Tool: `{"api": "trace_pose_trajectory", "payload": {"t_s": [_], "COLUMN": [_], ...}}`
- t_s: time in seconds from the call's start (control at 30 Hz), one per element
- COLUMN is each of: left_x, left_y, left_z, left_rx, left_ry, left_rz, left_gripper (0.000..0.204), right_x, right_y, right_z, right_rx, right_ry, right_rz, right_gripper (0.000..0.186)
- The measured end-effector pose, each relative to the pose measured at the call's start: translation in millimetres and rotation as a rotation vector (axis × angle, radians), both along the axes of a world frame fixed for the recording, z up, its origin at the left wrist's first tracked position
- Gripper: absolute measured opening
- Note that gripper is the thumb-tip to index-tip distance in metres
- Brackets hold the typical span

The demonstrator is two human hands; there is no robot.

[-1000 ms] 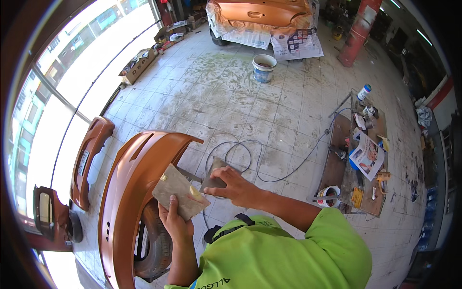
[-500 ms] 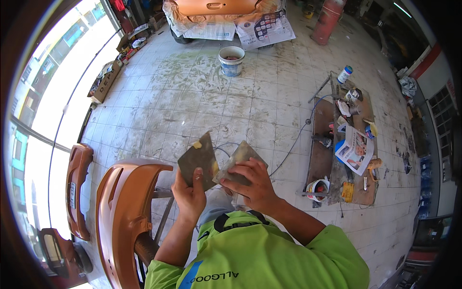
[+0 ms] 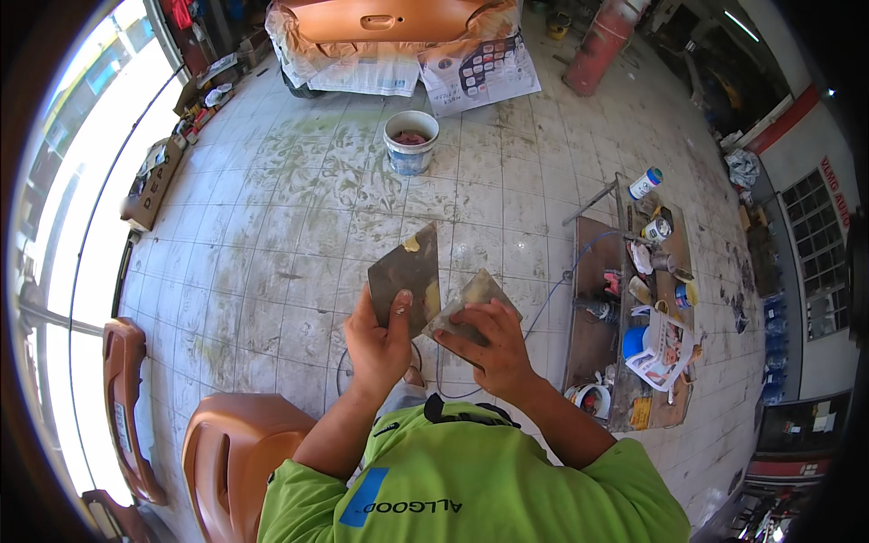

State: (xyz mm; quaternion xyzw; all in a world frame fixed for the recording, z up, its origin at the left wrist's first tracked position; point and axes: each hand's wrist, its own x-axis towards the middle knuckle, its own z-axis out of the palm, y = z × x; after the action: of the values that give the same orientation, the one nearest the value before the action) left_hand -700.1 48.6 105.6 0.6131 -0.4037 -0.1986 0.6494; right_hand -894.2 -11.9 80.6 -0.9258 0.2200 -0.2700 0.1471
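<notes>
My left hand (image 3: 378, 344) grips a dark, flat putty board (image 3: 398, 271), its thumb lying on the face. A small yellow dab of putty (image 3: 412, 244) sticks near the board's far corner, and a paler smear shows along its right side. Closed on a grey, four-sided putty spreader (image 3: 480, 288) is my right hand (image 3: 496, 348), fingers over its top face. The spreader's left corner lies close beside the board; whether they touch I cannot tell. Both are held above the tiled floor, in front of my body.
An orange bumper (image 3: 240, 452) stands at lower left, with another orange car part (image 3: 127, 407) beyond it. Ahead are a bucket (image 3: 410, 158) and an orange car (image 3: 380, 23) with masking paper. A low bench (image 3: 597, 271) at right carries cans, newspaper and tools. A hose (image 3: 543, 303) crosses the floor.
My view has shifted forward: the bucket sits lower in the picture, and the bumper has slid toward the lower edge. Both hands keep the board and spreader, now slightly farther right in view.
</notes>
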Motion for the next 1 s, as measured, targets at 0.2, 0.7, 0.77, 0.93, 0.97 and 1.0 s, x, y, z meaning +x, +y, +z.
{"api": "trace_pose_trajectory", "payload": {"t_s": [0.2, 0.7, 0.77, 0.93, 0.97, 1.0], "left_x": [54, 111, 124, 148, 150, 151], "left_y": [-116, -328, -373, -460, -480, -498], "left_z": [-12, -63, -66, -22, -20, -20], "left_rx": [-0.084, 0.168, 0.143, 0.010, -0.008, -0.020], "left_ry": [0.189, 0.000, 0.085, 0.069, 0.111, 0.155], "left_rz": [-0.055, -0.035, 0.031, 0.191, 0.198, 0.209], "left_gripper": [0.021, 0.024, 0.024, 0.020, 0.020, 0.021], "right_x": [43, 123, 132, 134, 135, 138], "right_y": [-61, -349, -381, -476, -491, -507], "right_z": [11, -16, -31, -32, -19, -2], "right_rx": [0.096, 0.099, 0.099, 0.156, 0.133, 0.097], "right_ry": [-0.203, 0.007, 0.001, 0.039, 0.018, -0.044], "right_rz": [-0.032, -0.018, 0.042, 0.211, 0.218, 0.286], "right_gripper": [0.073, 0.065, 0.064, 0.068, 0.069, 0.070]}}
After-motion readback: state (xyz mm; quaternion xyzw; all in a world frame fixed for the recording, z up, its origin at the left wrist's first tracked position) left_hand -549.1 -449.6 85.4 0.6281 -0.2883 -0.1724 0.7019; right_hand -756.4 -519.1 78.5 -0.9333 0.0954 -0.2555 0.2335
